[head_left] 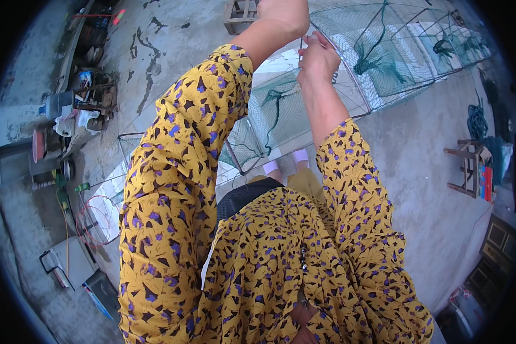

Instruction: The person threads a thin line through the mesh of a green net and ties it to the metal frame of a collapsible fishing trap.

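The green mesh cage trap (378, 71), a long netted container on thin dark frames, stretches across the concrete floor (407, 137) from in front of the person's feet toward the upper right. Inside its sections hang darker green gathered nets (361, 62); pale sheets show through the mesh. The right hand (319, 59) is clenched with curled fingers at a thin frame piece of the trap. The left hand (285, 12), just beyond it, is cut by the upper edge, so its grip cannot be told. Well apart on the left, a blue-grey tub (57, 105) stands near a pink basin (38, 144); their contents cannot be made out.
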The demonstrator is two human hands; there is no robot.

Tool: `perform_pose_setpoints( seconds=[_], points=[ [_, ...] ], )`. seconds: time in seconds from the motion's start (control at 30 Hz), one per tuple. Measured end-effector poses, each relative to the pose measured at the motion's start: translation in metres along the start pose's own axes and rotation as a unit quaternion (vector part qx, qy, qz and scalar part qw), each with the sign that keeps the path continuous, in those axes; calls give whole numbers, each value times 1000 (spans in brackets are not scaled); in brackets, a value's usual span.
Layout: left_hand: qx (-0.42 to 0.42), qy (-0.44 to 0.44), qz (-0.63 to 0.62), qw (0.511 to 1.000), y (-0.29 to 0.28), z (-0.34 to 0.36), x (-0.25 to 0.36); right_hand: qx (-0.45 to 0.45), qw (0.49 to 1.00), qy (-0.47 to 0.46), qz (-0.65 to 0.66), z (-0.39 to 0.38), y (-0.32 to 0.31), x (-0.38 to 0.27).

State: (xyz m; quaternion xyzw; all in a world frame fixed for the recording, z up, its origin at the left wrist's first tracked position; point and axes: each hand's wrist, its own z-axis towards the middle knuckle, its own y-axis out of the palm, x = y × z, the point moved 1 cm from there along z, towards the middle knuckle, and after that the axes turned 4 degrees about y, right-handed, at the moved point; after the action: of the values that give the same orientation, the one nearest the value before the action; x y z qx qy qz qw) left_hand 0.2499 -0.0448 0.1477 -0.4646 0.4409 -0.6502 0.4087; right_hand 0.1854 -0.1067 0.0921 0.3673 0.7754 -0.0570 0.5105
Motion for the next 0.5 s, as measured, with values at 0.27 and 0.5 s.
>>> perform_pose_setpoints(
  seconds=[0.27,0.5],
  points=[
    [-77,39,130,988,-2,-11,15,10,984,-39,-176,9,-4,8],
    [-50,0,44,998,-8,-9,-6,-97,995,-23,-28,10,2,12]
  ],
)
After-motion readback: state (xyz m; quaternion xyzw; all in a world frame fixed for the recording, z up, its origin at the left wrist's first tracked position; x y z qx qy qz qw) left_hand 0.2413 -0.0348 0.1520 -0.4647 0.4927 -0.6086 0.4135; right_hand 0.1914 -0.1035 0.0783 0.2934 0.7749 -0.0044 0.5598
